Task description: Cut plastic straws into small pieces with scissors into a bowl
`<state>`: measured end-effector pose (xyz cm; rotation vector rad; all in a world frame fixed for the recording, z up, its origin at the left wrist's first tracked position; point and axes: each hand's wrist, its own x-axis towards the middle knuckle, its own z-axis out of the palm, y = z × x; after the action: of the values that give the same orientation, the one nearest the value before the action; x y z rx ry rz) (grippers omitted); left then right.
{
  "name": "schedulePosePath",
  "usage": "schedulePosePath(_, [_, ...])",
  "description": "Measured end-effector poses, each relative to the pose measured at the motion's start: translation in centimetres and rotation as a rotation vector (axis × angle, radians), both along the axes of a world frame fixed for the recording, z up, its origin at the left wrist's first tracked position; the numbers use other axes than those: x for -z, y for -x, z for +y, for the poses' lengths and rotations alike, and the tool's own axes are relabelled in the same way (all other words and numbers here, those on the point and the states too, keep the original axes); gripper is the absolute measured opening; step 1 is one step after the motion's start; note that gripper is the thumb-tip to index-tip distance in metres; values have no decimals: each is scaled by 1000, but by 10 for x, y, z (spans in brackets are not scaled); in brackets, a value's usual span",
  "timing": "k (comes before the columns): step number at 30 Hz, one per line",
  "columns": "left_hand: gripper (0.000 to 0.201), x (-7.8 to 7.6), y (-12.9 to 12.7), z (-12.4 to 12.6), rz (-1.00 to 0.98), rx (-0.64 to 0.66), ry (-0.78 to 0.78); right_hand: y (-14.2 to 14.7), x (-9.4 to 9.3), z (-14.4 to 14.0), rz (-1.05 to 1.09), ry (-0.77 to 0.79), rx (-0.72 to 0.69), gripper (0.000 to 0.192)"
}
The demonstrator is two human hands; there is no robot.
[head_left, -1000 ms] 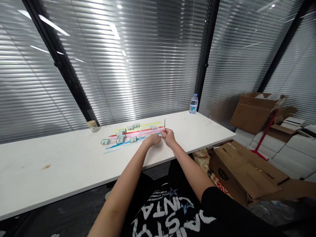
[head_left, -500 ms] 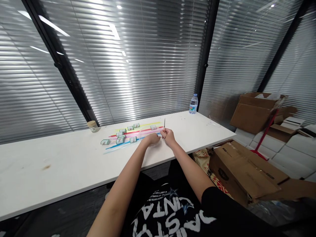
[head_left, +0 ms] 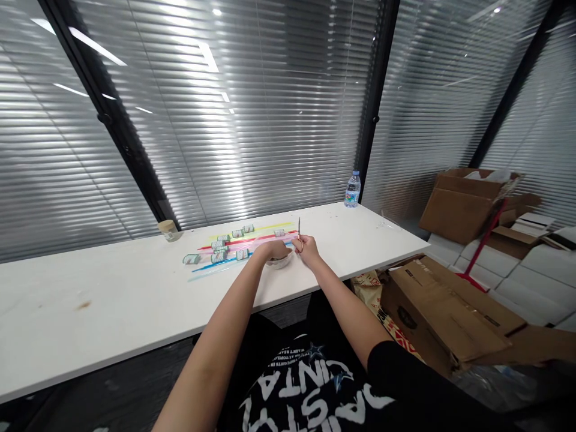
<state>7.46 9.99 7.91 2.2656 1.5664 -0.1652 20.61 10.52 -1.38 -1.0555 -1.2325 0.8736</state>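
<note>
Small scissors (head_left: 299, 231), thin blades upright, pinched by the right hand (head_left: 306, 249) just right of the coloured strips (head_left: 243, 243); left hand (head_left: 273, 249) curled over a pale bowl (head_left: 279, 261) beside them.

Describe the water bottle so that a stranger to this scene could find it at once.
Follow the white table to its far right corner by the black window post. The water bottle stands there upright, alone, clear with a blue label, well apart from the hands.
</note>
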Motion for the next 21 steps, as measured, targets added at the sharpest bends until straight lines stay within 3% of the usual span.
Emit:
schedulePosePath(6, [37, 0, 3, 2, -220, -169, 139, 1, 2, 2, 3, 16, -22, 20])
schedulePosePath(11, [36, -1, 6, 4, -387, -278, 158, 1, 3, 3, 16, 27, -41, 22])
schedulePosePath(21, [36, -1, 13, 6, -516, -328, 163, 2, -1, 0, 64, 53, -73, 21])
